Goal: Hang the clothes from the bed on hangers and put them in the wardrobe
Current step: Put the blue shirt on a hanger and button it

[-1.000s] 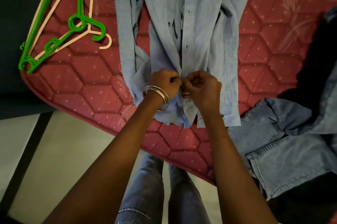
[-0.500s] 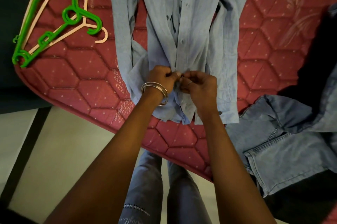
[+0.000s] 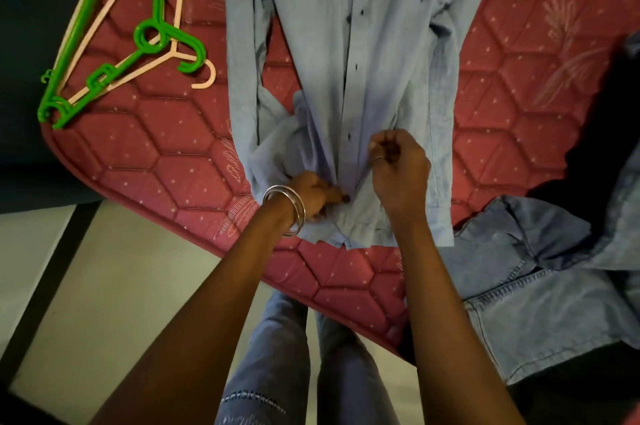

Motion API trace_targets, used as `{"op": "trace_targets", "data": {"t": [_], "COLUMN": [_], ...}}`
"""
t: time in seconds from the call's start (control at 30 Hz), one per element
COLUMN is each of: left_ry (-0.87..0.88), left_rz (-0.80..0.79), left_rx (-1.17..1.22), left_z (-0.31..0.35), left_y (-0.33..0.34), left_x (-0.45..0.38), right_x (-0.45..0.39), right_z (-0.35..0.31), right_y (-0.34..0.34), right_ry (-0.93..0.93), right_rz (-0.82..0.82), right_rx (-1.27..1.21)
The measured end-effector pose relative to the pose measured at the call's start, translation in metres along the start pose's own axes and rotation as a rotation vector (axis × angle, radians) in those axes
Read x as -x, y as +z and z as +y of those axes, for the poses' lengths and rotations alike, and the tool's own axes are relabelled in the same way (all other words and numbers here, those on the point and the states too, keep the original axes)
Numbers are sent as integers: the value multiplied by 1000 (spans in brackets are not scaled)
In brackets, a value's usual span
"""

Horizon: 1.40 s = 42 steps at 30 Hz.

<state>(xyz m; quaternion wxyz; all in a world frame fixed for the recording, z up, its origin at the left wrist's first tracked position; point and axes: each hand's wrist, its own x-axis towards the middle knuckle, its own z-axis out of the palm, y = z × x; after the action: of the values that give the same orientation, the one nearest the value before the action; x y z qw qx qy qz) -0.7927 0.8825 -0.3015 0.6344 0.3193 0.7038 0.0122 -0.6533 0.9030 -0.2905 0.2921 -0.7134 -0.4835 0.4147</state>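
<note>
My left hand [image 3: 311, 194] pinches the lowest button of the light blue shirt [image 3: 377, 54] lying flat on the red mattress [image 3: 166, 161], my right hand [image 3: 398, 168] pinches the cloth beside it, and if I tug hard the button might pop off.

Both arms reaching forward, left hand [image 3: 311, 194] pinching low, right hand [image 3: 398, 165] curled just above

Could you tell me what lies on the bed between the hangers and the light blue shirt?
In the head view, only bare red quilted mattress separates the green and peach hangers from the light blue shirt; nothing else lies in that gap.
</note>
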Motion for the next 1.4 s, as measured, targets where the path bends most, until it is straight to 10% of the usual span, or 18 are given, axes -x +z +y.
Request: {"op": "trace_targets", "data": {"t": [0.13, 0.3, 0.47, 0.77, 0.93, 1.13, 1.4], "left_ry": [-32, 511, 527, 294, 220, 139, 48], "left_rz": [95, 878, 506, 621, 618, 442, 235], "left_rx": [-136, -198, -141, -173, -171, 293, 509], "left_z": [5, 30, 48, 20, 31, 39, 49], "left_y": [-11, -28, -17, 8, 4, -5, -18], "left_x": [15, 14, -29, -58, -61, -44, -24], "right_x": [-14, -18, -25, -18, -13, -19, -11], "right_z": [-8, -1, 15, 27, 23, 16, 8], "right_y": [11, 39, 40, 21, 30, 39, 28], "right_ry": [-186, -172, -48, 162, -31, -243, 32], "right_rz": [-24, -147, -40, 134, 110, 90, -49], "right_rx": [100, 411, 375, 11, 46, 253, -191]}}
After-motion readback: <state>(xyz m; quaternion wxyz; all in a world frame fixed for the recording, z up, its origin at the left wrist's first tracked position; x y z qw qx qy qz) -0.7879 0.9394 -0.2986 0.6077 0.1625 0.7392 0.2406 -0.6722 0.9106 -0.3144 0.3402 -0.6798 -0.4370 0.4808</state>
